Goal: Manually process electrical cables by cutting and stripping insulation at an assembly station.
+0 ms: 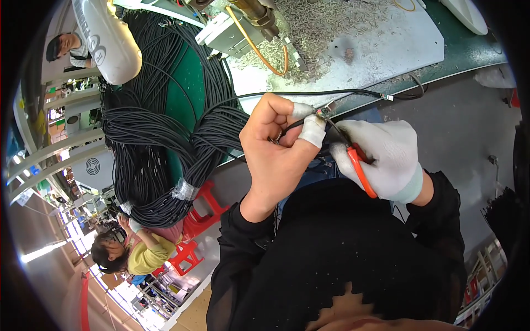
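Note:
My left hand (276, 157), bare with white tape around the thumb and index fingertips, is closed in a pinch on the end of a black cable (293, 126). A small metal connector (321, 112) shows at its fingertips. My right hand (386, 151) wears a white glove and is wrapped around red-handled pliers (361, 172). Their dark jaws reach toward the connector; whether they touch it I cannot make out. Just beyond both hands, another black cable (331, 92) stretches rightward, ending in a pale metal plug (387, 97).
Thick bundles of black cable (154, 127) cover the green bench at left. Metal scraps (326, 33) litter a pale board beneath a machine (243, 27). Red stools (201, 212) stand lower left. A person in yellow (146, 256) sits there; another person (69, 48) is upper left.

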`<state>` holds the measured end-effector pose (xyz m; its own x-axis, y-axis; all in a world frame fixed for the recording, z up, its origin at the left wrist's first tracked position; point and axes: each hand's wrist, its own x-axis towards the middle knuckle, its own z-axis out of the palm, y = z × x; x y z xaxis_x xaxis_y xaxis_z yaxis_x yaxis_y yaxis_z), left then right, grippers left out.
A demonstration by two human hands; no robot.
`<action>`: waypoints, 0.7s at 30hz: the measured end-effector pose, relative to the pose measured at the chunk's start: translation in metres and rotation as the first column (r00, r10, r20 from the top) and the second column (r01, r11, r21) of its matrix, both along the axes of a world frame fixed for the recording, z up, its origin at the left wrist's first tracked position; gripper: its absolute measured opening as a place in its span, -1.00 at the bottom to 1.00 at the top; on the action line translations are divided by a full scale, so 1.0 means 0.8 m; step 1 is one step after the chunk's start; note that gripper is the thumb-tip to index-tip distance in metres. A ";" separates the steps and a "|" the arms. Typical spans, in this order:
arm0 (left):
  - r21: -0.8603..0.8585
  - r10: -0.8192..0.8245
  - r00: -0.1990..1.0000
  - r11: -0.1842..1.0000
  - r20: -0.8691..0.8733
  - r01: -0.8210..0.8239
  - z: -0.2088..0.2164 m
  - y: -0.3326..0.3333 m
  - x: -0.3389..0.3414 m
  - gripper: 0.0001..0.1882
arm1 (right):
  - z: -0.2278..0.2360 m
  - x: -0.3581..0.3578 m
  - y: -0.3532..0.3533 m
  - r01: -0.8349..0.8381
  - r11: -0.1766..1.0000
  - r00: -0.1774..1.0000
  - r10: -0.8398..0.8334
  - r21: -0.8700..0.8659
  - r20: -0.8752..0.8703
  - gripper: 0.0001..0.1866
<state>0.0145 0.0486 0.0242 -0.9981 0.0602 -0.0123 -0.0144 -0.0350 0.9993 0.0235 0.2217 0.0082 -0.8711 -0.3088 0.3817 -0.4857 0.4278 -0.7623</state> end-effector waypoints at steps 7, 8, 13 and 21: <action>-0.012 0.016 0.997 1.000 0.074 -0.016 -0.007 0.005 0.001 -0.77 | -0.007 -0.004 -0.015 0.179 0.983 0.983 -0.177 0.033 -0.058 -0.76; -0.028 0.015 0.998 1.000 0.066 -0.013 -0.008 0.004 0.000 -0.77 | -0.007 -0.004 -0.016 0.149 0.989 0.989 -0.149 -0.001 0.019 -0.78; -0.019 -0.053 0.993 0.998 0.103 0.056 -0.010 -0.005 -0.011 -0.81 | -0.006 -0.008 -0.012 0.022 0.993 0.909 0.030 -0.119 0.415 -0.85; -0.038 -0.056 0.971 0.997 0.233 0.067 -0.025 -0.054 -0.076 -0.96 | 0.025 -0.083 0.019 0.061 0.988 0.756 0.045 -0.139 0.653 -0.80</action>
<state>-0.0459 0.0053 0.0044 -0.9621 0.1154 -0.2469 -0.2465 0.0186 0.9690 -0.0427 0.2368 0.0281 -0.9262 -0.2896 -0.2414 0.1552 0.2905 -0.9442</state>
